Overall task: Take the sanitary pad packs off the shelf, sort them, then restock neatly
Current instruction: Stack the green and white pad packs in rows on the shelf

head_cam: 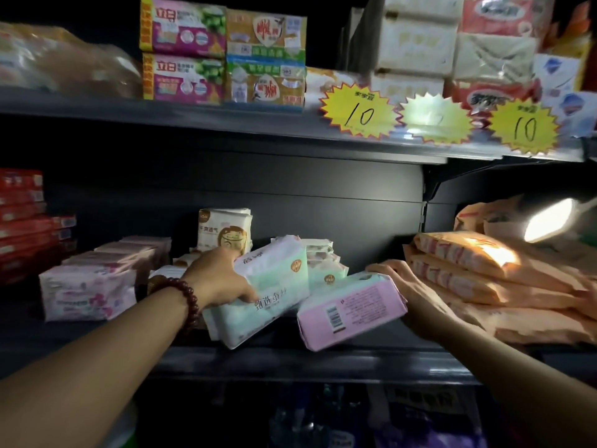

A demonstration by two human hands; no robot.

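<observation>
**Two packs in hand at the middle shelf**

Each hand holds one sanitary pad pack. The left hand (pixel 223 279), a bead bracelet (pixel 189 297) on its wrist, grips a green-and-white pack (pixel 271 289) by its upper end. It is tilted over the front middle of the shelf (pixel 290 360). The right hand (pixel 412 294) clasps the far end of a pink pack (pixel 352 313) turned barcode-up, just beside the first and overhanging the front edge.

The shelf is dark metal with a dark back panel, in a dim shop aisle. A bright light (pixel 549 224) glares at the right.

One cream pack (pixel 224 231) stands upright at the back. A short stack of pale packs (pixel 323 263) sits behind the held ones. Rows of pink packs (pixel 87 292) lie toward the left end, with red boxes (pixel 26 221) beyond them. Orange bags (pixel 468 266) are piled at the right end, touching the right hand's fingers.

On the upper shelf's (pixel 161 116) front edge hang three yellow star tags (pixel 358 113); two read 10, and the middle one is washed out.
</observation>
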